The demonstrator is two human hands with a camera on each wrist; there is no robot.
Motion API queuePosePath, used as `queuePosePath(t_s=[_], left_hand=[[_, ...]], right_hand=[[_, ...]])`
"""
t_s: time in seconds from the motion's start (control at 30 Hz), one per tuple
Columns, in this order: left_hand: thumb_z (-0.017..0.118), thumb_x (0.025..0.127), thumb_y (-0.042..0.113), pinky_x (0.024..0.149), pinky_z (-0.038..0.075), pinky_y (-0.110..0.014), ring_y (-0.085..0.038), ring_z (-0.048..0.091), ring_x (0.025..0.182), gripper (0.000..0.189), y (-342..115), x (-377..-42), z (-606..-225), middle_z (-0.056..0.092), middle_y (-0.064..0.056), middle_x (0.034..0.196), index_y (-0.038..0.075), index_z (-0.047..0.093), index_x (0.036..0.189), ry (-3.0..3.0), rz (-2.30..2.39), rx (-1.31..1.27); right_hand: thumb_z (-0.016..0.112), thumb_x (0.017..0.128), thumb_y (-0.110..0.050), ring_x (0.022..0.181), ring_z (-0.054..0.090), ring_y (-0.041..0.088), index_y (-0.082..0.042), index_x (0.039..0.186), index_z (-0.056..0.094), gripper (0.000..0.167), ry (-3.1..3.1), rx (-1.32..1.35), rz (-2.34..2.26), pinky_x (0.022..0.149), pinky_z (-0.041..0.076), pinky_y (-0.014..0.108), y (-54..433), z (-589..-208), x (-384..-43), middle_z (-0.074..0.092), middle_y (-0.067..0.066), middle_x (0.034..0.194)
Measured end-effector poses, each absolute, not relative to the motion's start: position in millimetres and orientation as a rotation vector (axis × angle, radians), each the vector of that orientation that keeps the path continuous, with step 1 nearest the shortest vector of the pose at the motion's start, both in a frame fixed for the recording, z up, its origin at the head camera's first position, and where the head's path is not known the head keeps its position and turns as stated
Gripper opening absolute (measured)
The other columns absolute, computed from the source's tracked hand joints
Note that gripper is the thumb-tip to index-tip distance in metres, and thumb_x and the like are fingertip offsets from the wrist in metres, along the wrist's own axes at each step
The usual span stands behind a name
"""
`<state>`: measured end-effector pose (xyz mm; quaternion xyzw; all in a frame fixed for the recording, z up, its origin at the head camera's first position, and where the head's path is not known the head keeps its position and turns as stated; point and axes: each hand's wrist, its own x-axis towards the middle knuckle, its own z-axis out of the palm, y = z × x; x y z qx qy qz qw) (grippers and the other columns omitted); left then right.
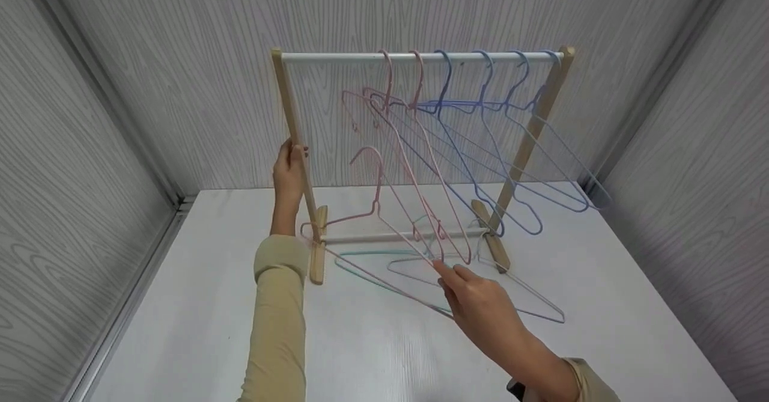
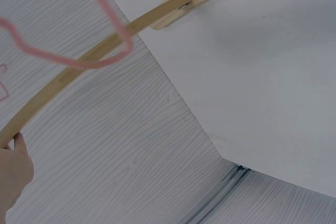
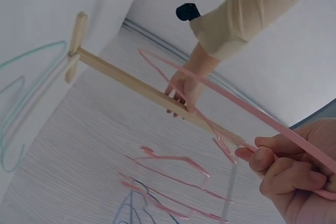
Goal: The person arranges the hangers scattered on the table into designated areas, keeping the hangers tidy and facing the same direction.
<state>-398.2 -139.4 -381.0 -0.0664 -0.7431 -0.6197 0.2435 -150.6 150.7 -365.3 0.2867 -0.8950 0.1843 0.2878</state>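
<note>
My left hand (image 1: pixel 289 170) grips the left wooden post (image 1: pixel 286 98) of a small hanger rack, partway up; in the right wrist view its fingers curl round that post. In my right hand (image 1: pixel 483 306) is a pink clothes hanger (image 1: pixel 379 179), pinched near one lower corner. Its hook points up and stands below the white rail (image 1: pixel 336 57), in front of the rack. The right wrist view shows the thumb and fingers (image 3: pixel 260 158) round the pink wire. Two more pink hangers (image 1: pixel 420 74) hang on the rail, left of several blue hangers (image 1: pixel 444 83).
A teal hanger (image 1: pixel 366 252) and a pale grey hanger (image 1: pixel 544 300) lie on the white table (image 1: pixel 180 330) by the rack's lower bar (image 1: pixel 360 237). Wooden feet (image 1: pixel 317 264) carry the rack. Wood-grain panels (image 1: pixel 180 59) enclose the back and sides.
</note>
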Motion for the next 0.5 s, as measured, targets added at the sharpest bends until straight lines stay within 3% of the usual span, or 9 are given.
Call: queuePosePath(t_s=[0.5], left_hand=[[0.037, 0.101, 0.02, 0.091, 0.037, -0.037, -0.028, 0.05, 0.108, 0.042, -140, -400, -381, 0.055, -0.02, 0.115, -0.003, 0.037, 0.137, -2.013, -1.724, -0.163]], right_hand=[[0.063, 0.085, 0.003, 0.052, 0.048, 0.017, 0.003, 0.114, 0.061, 0.03, -2.352, 0.661, 0.365, 0.05, 0.048, 0.026, 148, -302, -173, 0.059, 0.012, 0.078]])
